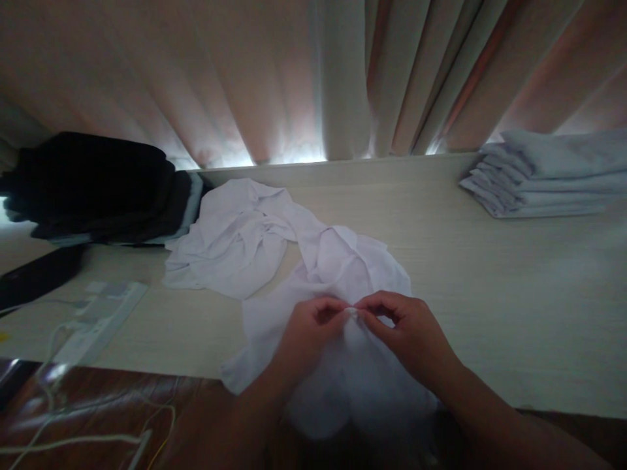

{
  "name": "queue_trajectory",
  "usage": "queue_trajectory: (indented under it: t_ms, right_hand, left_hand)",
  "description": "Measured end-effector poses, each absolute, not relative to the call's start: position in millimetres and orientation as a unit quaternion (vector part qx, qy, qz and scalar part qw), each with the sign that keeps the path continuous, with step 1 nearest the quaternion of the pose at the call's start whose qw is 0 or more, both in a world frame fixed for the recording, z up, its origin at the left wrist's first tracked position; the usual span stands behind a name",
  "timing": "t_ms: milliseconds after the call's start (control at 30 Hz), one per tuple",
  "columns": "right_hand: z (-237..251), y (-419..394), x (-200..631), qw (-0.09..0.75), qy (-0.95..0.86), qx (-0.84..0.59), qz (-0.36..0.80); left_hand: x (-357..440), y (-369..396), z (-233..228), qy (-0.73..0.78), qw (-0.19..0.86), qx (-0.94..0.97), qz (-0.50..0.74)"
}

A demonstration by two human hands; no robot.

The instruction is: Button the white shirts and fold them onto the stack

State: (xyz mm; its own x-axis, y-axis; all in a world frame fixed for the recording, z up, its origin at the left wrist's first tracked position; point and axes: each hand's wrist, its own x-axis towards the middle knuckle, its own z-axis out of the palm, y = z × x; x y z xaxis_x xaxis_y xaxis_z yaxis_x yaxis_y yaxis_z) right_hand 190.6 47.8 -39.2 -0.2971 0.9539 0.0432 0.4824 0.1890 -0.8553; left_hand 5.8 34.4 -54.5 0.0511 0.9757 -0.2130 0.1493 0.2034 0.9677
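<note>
We've got both hands on the white garment (313, 261), which lies crumpled on the pale table (490, 294), its near end hanging over the front edge toward us. Left hand (306, 329) and right hand (409, 333) meet fingertip to fingertip at one spot in the cloth, each closed in a thumb-and-finger pinch on a small bit of fabric. What exactly sits between the fingertips is too small and dim to tell, possibly a button or a seam.

Rest of the garment trails away to the left rear in a loose heap.

Around it: stack of folded white cloths (543, 176) at the far right, well apart. Dark folded pile (93, 186) at the far left. White power strip (105, 310) with cables near the left front edge. Curtains (313, 72) behind the table.
</note>
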Motion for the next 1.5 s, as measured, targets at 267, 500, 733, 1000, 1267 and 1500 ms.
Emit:
queue_trajectory:
  t_ms: [267,500,733,1000,1267,1500]
  right_hand:
    - [-38.9,60.4,188.7,0.290,-0.699,-0.516,0.401]
    - [-48.1,58.6,196.7,0.337,-0.650,-0.520,0.440]
    - [-40.7,73.2,195.8,0.373,-0.631,-0.468,0.493]
    - [-55.4,91.6,190.1,0.383,-0.640,-0.440,0.500]
    - [-65.2,93.4,196.3,0.378,-0.588,-0.419,0.579]
    - [-64.6,92.5,198.1,0.369,-0.590,-0.412,0.588]
  left_hand:
    - [9.2,44.5,-60.1,0.555,0.493,0.515,0.429]
    - [15.4,53.4,-64.7,0.520,0.504,0.541,0.429]
    - [15.9,60.5,-61.4,0.492,0.526,0.512,0.469]
    - [10.1,73.7,-73.3,0.478,0.532,0.511,0.477]
    - [9.6,73.9,-72.4,0.478,0.550,0.538,0.424]
    - [7.4,75.9,-81.6,0.474,0.560,0.544,0.407]
